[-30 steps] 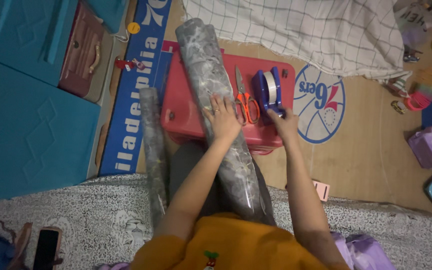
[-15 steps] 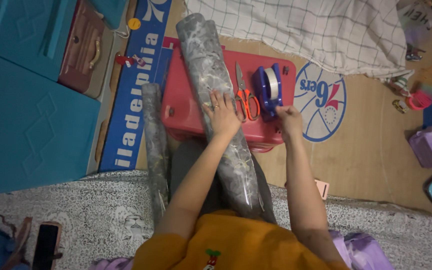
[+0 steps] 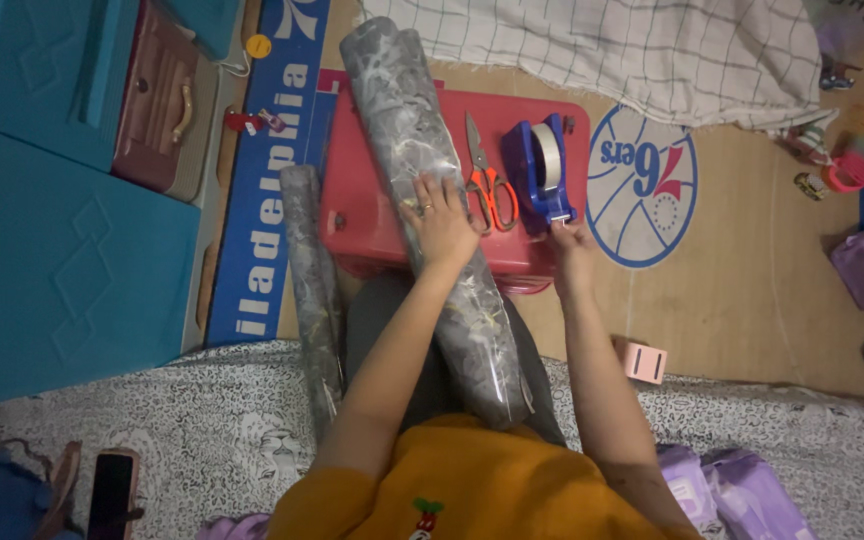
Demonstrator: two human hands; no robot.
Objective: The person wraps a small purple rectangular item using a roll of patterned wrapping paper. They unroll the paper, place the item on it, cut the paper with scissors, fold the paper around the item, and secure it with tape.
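Fingers of left hand (image 3: pixel 442 222) spread flat on grey marbled roll (image 3: pixel 422 190); at three o'clock, right hand (image 3: pixel 570 243) pinches blue tape dispenser (image 3: pixel 542 172).

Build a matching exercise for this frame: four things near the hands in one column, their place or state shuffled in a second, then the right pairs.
Things
1. big marble-patterned roll
2. scissors
3. tape dispenser
4. thin marble-patterned roll

Places
A. on the floor, left of the red box
B. by the right hand, blue, on the box
C. under the left hand, slanting across the box
D. between the big roll and the dispenser, orange handles

Pairs: 1-C, 2-D, 3-B, 4-A
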